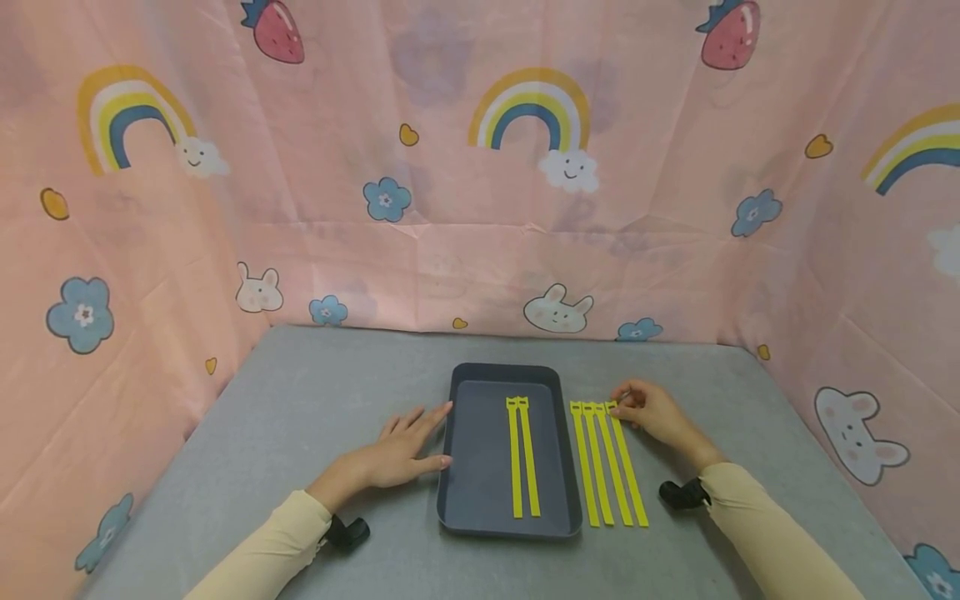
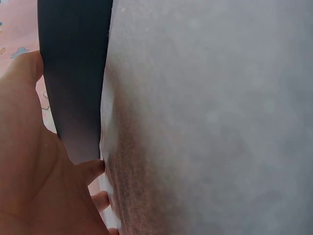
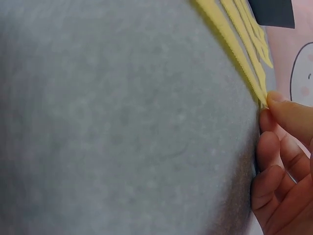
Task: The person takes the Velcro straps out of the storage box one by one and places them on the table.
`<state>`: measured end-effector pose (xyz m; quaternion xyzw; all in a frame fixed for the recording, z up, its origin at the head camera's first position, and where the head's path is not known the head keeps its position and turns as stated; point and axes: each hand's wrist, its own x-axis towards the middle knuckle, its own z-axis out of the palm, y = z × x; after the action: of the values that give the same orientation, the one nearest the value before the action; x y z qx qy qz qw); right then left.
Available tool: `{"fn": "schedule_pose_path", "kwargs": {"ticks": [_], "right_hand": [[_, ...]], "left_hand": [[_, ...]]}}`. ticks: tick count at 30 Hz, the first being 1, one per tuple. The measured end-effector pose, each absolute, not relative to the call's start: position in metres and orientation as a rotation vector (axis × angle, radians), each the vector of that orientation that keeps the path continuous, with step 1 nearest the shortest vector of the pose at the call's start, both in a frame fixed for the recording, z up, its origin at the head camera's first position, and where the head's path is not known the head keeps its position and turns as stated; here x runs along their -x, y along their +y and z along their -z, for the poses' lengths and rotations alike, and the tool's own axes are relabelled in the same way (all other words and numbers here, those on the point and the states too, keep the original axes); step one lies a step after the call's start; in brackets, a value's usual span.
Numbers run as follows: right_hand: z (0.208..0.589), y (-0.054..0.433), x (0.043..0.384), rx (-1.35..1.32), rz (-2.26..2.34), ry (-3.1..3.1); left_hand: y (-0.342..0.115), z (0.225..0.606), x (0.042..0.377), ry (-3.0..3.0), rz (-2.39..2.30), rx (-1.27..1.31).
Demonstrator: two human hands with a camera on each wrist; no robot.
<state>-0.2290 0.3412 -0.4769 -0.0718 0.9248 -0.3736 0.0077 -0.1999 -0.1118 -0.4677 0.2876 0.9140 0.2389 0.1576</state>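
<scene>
A dark grey rectangular tray (image 1: 476,483) lies on the table, with two yellow hook-and-loop cable ties (image 1: 516,467) side by side on its floor. My left hand (image 1: 390,457) is spread at the tray's left side, thumb and fingertips at the rim; the left wrist view shows the tray wall (image 2: 73,73) beside the thumb. Several more yellow ties (image 1: 597,467) lie in a row right of the tray, slotted heads at the far end. At the rightmost tie (image 1: 632,479), my right hand (image 1: 662,417) pinches the head between thumb and index finger (image 3: 266,117).
The grey table (image 1: 352,358) is enclosed by a pink patterned curtain (image 1: 450,275) at the back and both sides. A black wrist camera (image 1: 347,533) sits under the left cuff, another black device (image 1: 682,495) under the right.
</scene>
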Motion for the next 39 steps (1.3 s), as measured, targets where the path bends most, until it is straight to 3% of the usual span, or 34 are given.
{"fn": "schedule_pose_path", "kwargs": {"ticks": [32,39], "right_hand": [[0.479,0.337,0.229,0.159,1.122,2.931],[0.46,0.338,0.233,0.205,1.216,2.928]], "left_hand": [[-0.113,0.471,0.2,2.626,-0.714,-0.855],[-0.113,0.471,0.2,2.634,-0.716,-0.859]]}}
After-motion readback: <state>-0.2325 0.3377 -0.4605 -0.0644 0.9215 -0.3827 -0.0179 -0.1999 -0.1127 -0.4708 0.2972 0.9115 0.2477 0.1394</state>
